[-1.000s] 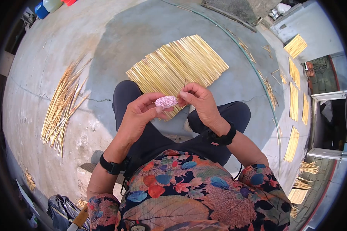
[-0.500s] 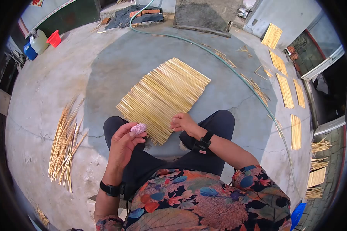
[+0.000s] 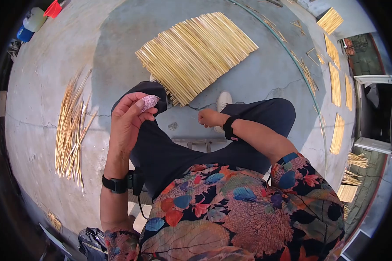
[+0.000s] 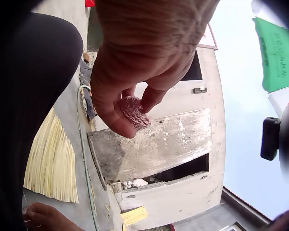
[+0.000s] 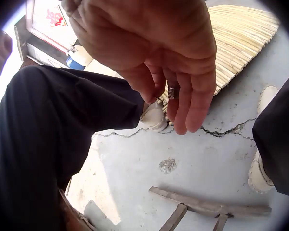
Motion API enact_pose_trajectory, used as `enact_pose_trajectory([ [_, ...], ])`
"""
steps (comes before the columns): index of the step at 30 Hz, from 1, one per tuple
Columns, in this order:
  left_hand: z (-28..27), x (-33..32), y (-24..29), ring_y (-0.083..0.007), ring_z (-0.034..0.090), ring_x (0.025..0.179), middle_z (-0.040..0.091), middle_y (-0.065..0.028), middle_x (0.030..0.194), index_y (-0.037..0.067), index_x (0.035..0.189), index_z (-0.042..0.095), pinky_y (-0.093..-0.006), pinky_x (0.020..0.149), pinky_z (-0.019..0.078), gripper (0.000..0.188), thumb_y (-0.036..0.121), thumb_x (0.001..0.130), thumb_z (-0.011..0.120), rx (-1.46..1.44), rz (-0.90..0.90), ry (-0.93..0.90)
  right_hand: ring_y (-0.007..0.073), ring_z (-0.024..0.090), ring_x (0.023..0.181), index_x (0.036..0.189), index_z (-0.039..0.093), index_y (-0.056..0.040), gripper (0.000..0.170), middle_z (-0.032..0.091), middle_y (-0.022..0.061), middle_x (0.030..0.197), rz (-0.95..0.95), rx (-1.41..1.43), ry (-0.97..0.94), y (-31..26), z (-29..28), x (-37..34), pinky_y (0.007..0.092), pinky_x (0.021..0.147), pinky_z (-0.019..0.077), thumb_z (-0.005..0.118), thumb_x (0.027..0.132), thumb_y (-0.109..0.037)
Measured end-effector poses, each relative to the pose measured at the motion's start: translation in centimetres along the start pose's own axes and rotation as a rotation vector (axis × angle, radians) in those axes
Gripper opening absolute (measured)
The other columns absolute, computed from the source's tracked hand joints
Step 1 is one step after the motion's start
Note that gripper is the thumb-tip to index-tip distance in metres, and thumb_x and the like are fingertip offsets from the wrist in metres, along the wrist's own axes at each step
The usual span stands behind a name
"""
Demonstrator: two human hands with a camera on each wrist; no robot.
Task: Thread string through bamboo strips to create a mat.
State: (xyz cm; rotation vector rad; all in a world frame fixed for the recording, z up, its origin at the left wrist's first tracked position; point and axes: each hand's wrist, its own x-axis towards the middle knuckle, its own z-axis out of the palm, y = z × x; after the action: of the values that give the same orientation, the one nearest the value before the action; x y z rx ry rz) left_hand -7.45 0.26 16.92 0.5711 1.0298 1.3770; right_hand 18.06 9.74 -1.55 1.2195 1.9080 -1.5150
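A small pink and white wound bundle of yarn (image 3: 149,103) (image 4: 134,113) is pinched between the thumb and fingers of the left hand (image 3: 127,118) (image 4: 144,57), above the left knee. To the right, the other hand (image 3: 211,117) (image 5: 159,53) hangs over the gap between the legs, thumb and forefinger together on what looks like a thin needle (image 5: 159,100), mostly hidden. A metal band (image 5: 172,92) circles one of its fingers. Beyond both hands, a mat of pale stalks side by side (image 3: 196,54) (image 5: 238,36) lies on the ground, touched by neither.
Loose stalks (image 3: 72,130) are piled on the concrete at the left. A green hose (image 3: 298,65) curves down the right side, with several small stalk panels (image 3: 335,85) beyond it. A wooden stool edge (image 5: 207,204) shows between the legs; a shoe (image 3: 223,101) stands near the right hand.
From close together at the yarn one second ago, the hands have moved apart, the left staying on the bundle. The needle seen upright at the right fingertips then is hardly visible. The head view has shifted.
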Motion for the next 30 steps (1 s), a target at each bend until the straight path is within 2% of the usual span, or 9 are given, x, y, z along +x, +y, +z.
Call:
enact_pose_trajectory([
  [1, -0.5, 0.5, 0.1, -0.0187, 0.060, 0.075, 0.059, -0.0135, 0.093, -0.002, 0.101, 0.052, -0.0265, 0.063, 0.0491, 0.018, 0.008, 0.086, 0.048, 0.011, 0.000, 0.011, 0.0190, 0.063, 0.068, 0.085, 0.058, 0.0015, 0.019, 0.063, 0.0122, 0.075, 0.041, 0.005, -0.144, 0.0, 1.3, 0.0, 0.0312, 0.052, 0.0487, 0.049, 0.082, -0.015],
  [5, 0.3, 2.1, 1.1, -0.0181, 0.060, 0.075, 0.059, -0.0132, 0.095, -0.002, 0.102, 0.052, -0.0258, 0.064, 0.0481, 0.020, 0.008, 0.086, 0.047, 0.066, 0.003, 0.007, 0.0220, 0.063, 0.072, 0.103, 0.048, 0.0040, 0.026, 0.061, 0.0137, 0.091, 0.146, 0.294, -0.418, 0.2, 4.9, -2.2, 0.0319, 0.057, 0.0516, 0.048, 0.084, -0.013],
  [10, 1.9, 5.2, 1.5, -0.0167, 0.060, 0.076, 0.060, -0.0121, 0.091, -0.002, 0.101, 0.053, -0.0250, 0.064, 0.0475, 0.020, 0.008, 0.084, 0.051, 0.175, -0.088, 0.063, 0.0221, 0.062, 0.075, 0.096, 0.049, 0.0029, 0.021, 0.061, 0.0148, 0.089, 0.207, 0.560, -0.636, -0.8, 7.2, -1.6, 0.0326, 0.061, 0.0510, 0.044, 0.087, -0.015],
  [12, 1.9, 7.5, 1.1, -0.0170, 0.060, 0.076, 0.060, -0.0124, 0.092, -0.002, 0.101, 0.053, -0.0251, 0.063, 0.0475, 0.020, 0.008, 0.084, 0.052, 0.199, -0.145, 0.100, 0.0231, 0.062, 0.076, 0.097, 0.048, 0.0033, 0.024, 0.060, 0.0161, 0.092, 0.185, 0.581, -0.763, -0.6, 8.4, -1.1, 0.0336, 0.061, 0.0517, 0.044, 0.087, -0.018],
  [14, 1.5, 9.5, 0.5, -0.0180, 0.060, 0.076, 0.058, -0.0138, 0.097, -0.002, 0.102, 0.052, -0.0262, 0.063, 0.0485, 0.021, 0.008, 0.084, 0.052, 0.196, -0.204, 0.152, 0.0237, 0.062, 0.077, 0.100, 0.047, 0.0022, 0.027, 0.060, 0.0165, 0.096, 0.300, 0.743, -0.846, -0.7, 8.1, -0.4, 0.0339, 0.061, 0.0520, 0.043, 0.087, -0.021],
  [16, 1.1, 11.6, -0.1, -0.0193, 0.060, 0.076, 0.056, -0.0157, 0.101, -0.003, 0.103, 0.051, -0.0277, 0.062, 0.0499, 0.022, 0.009, 0.084, 0.053, 0.153, -0.271, 0.217, 0.0259, 0.061, 0.073, 0.106, 0.042, 0.0033, 0.030, 0.059, 0.0177, 0.096, 0.332, 0.876, -0.926, -0.8, 8.0, 0.2, 0.0378, 0.054, 0.0531, 0.044, 0.086, -0.020],
  [19, 0.3, 14.9, 0.7, -0.0207, 0.061, 0.077, 0.054, -0.0181, 0.102, -0.003, 0.103, 0.049, -0.0287, 0.062, 0.0515, 0.024, 0.011, 0.083, 0.053, 0.159, -0.334, 0.258, 0.0209, 0.059, 0.065, 0.105, 0.045, -0.0038, 0.027, 0.060, 0.0105, 0.097, 0.385, 1.013, -1.057, 0.3, 9.2, 0.9, 0.0329, 0.050, 0.0508, 0.046, 0.085, -0.023],
  [24, 0.1, 19.6, 1.6, -0.0210, 0.061, 0.077, 0.054, -0.0178, 0.102, -0.003, 0.103, 0.050, -0.0286, 0.062, 0.0514, 0.024, 0.011, 0.084, 0.053, 0.172, -0.422, 0.304, 0.0161, 0.056, 0.061, 0.101, 0.048, -0.0067, 0.026, 0.061, 0.0054, 0.095, 0.363, 1.028, -1.070, -0.4, 7.4, 0.5, 0.0304, 0.049, 0.0481, 0.047, 0.084, -0.027],
  [30, 0.2, 24.5, 2.7, -0.0195, 0.061, 0.078, 0.058, -0.0145, 0.098, -0.002, 0.104, 0.051, -0.0286, 0.065, 0.0507, 0.022, 0.009, 0.085, 0.050, 0.101, -0.418, 0.219, 0.0125, 0.053, 0.062, 0.091, 0.051, -0.0060, 0.020, 0.062, 0.0029, 0.087, 0.308, 0.988, -0.883, -4.0, 4.0, -0.3, 0.0272, 0.050, 0.0444, 0.046, 0.085, -0.024],
])
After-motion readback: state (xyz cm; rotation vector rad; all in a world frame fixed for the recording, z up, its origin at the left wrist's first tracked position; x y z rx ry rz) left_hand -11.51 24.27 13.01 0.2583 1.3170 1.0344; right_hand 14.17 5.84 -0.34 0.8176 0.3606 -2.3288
